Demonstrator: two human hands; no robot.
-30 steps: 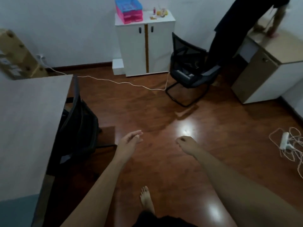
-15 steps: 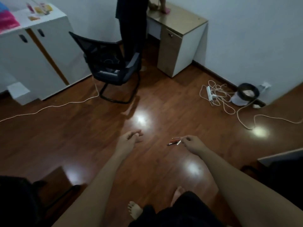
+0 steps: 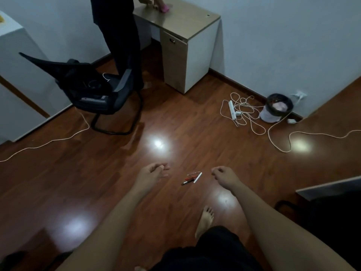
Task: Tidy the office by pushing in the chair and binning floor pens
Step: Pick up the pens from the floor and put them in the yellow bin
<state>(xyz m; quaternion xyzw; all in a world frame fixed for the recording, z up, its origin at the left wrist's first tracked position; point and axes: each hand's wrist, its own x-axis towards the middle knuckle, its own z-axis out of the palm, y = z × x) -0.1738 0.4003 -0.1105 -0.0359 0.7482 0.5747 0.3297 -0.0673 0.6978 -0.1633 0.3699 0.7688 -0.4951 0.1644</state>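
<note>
A few pens (image 3: 192,178) lie together on the wooden floor, one white, the others red and dark. My left hand (image 3: 153,173) hovers to their left with loosely curled fingers and holds nothing. My right hand (image 3: 224,176) hangs to their right, fingers loosely curled, also holding nothing. A small round bin (image 3: 277,108) with a dark liner stands by the far wall at the right. A black mesh chair (image 3: 97,90) stands out on the floor at the upper left.
A tangled white power strip and cable (image 3: 240,112) lie beside the bin. Another cable (image 3: 48,141) crosses the floor at left. A person (image 3: 119,36) stands at a small desk (image 3: 187,45). White cabinet (image 3: 21,75) at left; my bare foot (image 3: 205,220) is below the pens.
My view has swung right, away from the big desk and its tucked chair. The pens, bin and cables have come into view. Both hands stay held out in front.
</note>
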